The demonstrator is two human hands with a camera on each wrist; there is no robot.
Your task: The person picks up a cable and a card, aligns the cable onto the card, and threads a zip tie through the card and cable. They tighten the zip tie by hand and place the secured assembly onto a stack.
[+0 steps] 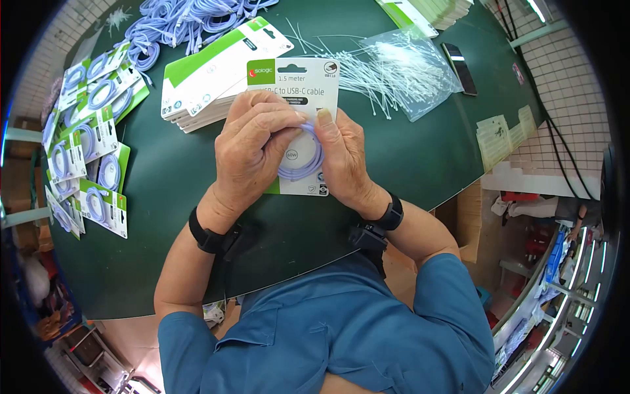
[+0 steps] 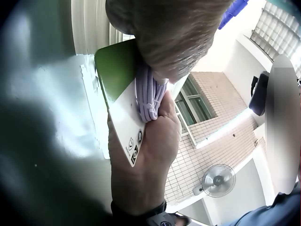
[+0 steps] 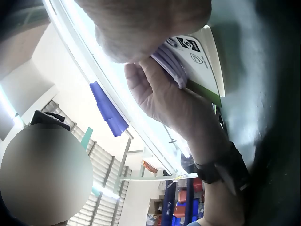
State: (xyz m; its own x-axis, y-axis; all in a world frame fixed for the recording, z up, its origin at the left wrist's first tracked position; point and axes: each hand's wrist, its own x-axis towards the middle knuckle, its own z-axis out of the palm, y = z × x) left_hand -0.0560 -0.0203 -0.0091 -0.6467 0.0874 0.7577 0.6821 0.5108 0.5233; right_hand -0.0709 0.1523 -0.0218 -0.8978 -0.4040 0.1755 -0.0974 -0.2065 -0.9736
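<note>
Left grip: left hand (image 1: 252, 148) closed, fingers curled over the coiled cable (image 1: 303, 167), pressing it to the backing card (image 1: 298, 79).
Right grip: right hand (image 1: 344, 161) clamped on the backing card's right edge, thumb on its face beside the coil.
Card position: held in front of the person, just above the green surface (image 1: 407, 151).
Behind card: stack of cards (image 1: 210, 72), bag of cable ties (image 1: 400, 65).
Far left: finished packs (image 1: 92, 144).
</note>
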